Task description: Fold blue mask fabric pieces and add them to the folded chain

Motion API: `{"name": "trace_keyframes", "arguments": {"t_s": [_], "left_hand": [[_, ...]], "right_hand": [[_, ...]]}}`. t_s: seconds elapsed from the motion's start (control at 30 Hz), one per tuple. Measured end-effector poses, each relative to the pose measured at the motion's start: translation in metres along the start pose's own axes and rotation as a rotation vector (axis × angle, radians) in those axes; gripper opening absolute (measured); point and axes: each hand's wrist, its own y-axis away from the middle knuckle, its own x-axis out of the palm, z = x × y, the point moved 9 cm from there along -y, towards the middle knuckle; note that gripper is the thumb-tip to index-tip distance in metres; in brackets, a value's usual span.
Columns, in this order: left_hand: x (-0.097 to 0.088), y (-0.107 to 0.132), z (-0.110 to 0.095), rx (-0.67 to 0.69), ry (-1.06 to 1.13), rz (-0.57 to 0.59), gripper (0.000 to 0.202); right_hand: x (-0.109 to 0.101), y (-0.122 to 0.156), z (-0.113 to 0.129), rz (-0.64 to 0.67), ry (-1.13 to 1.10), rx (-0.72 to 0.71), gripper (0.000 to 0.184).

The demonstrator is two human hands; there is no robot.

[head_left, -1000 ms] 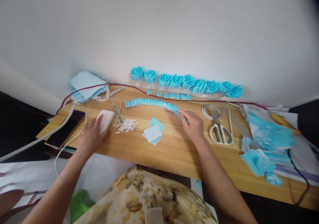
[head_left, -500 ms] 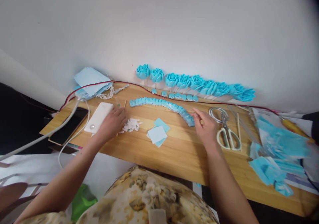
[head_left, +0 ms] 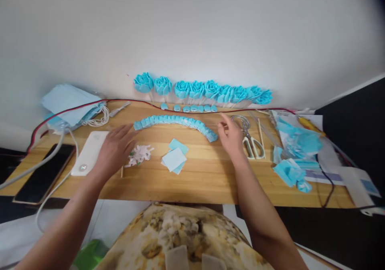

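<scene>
My left hand (head_left: 116,149) lies flat with fingers stretched out on the wooden table (head_left: 210,182), between a white power bank (head_left: 90,157) and a heap of small white scraps (head_left: 140,154). It covers most of a thin wooden stick (head_left: 122,172). My right hand (head_left: 230,136) hovers with loose, spread fingers and holds nothing. It is just right of the end of a curved chain of folded blue pieces (head_left: 177,121) and left of the white-handled scissors (head_left: 252,141). A few blue paper squares (head_left: 174,158) lie between my hands.
Blue paper roses (head_left: 198,89) stand in a row against the wall, with small blue pieces (head_left: 189,108) below them. Face masks (head_left: 69,101) are stacked far left, a phone (head_left: 45,174) with cables lies front left, and blue scraps (head_left: 294,142) lie right. My patterned lap (head_left: 180,238) sits below.
My left hand left the power bank and moved right onto the stick beside the white scraps. My right hand let go of the chain's end and lifted toward the scissors. The view shifted.
</scene>
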Motion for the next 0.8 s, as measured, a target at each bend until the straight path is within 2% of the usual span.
{"name": "trace_keyframes", "arguments": {"t_s": [0.07, 0.17, 0.33, 0.53, 0.67, 0.8], "left_hand": [[0.002, -0.016, -0.004, 0.018, -0.018, 0.016, 0.039], [0.015, -0.041, 0.002, -0.008, -0.064, 0.090, 0.045], [0.046, -0.073, 0.014, -0.055, -0.118, 0.251, 0.055], [0.068, -0.105, -0.001, 0.019, -0.047, 0.285, 0.053], [0.076, -0.117, -0.020, 0.071, 0.019, 0.282, 0.051], [0.083, -0.113, -0.040, 0.135, 0.077, 0.322, 0.049]], "right_hand": [[0.016, 0.003, 0.005, 0.108, 0.026, -0.046, 0.051], [0.036, 0.008, 0.010, 0.237, 0.090, -0.092, 0.062], [0.052, 0.008, 0.023, 0.335, 0.218, -0.162, 0.069], [0.072, -0.009, 0.035, 0.469, 0.356, -0.176, 0.069], [0.071, -0.015, 0.033, 0.495, 0.357, -0.186, 0.065], [0.057, -0.003, 0.020, 0.529, 0.313, -0.191, 0.059]]}}
